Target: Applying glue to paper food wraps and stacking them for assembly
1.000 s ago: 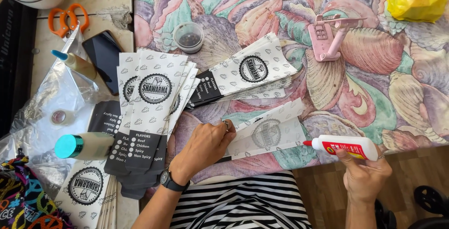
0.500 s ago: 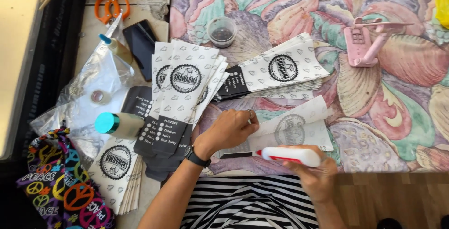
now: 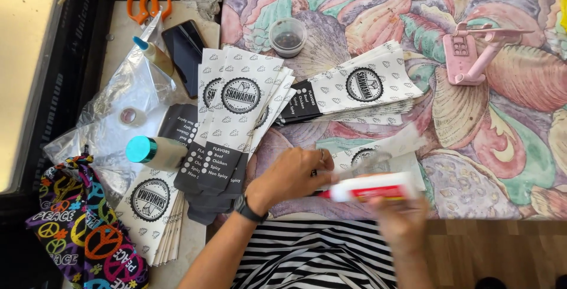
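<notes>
left hand point(image 3: 293, 177): fingers curled, pinning the flat paper bag point(image 3: 378, 158) at the table's point(image 3: 472, 165) near edge.
right hand point(image 3: 401, 221): blurred, grasping the glue bottle point(image 3: 369, 187), nozzle leftward.
advice: keep the bag flat, run a thin line.

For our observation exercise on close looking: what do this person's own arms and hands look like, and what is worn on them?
Both forearms are bare, with no sleeves reaching them. The left hand has a dark watch strapped round its wrist and what looks like a ring on one of its fingers. The right hand is blurred, so nothing worn on it can be made out. The top is black-and-white striped.
</notes>
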